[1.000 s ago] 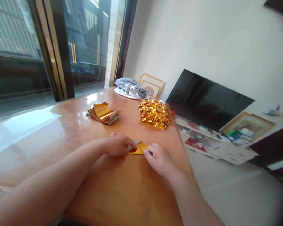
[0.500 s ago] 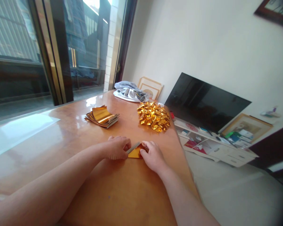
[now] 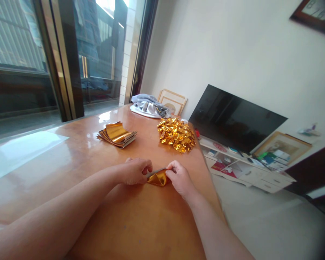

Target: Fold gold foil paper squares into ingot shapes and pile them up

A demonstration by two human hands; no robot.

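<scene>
A small folded sheet of gold foil paper (image 3: 157, 178) lies on the glossy wooden table (image 3: 141, 224), pinched from both sides. My left hand (image 3: 135, 170) grips its left edge with curled fingers. My right hand (image 3: 179, 177) grips its right edge, thumb and fingers pressed together, and the foil bulges between the two hands. Farther back on the table sit a stack of flat gold foil sheets (image 3: 117, 134) to the left and a heap of folded gold foil pieces (image 3: 177, 134) to the right.
Bundled grey and white cloth (image 3: 148, 105) and framed pictures (image 3: 172, 101) are at the table's far end. Right of the table stand a dark television (image 3: 235, 119) and a low white cabinet (image 3: 249, 169). Glass sliding doors (image 3: 56, 61) fill the left.
The right hand's fingers moved in toward the left hand. The foil went from a flat triangle on the table to a raised, bulging shape pinched between both hands.
</scene>
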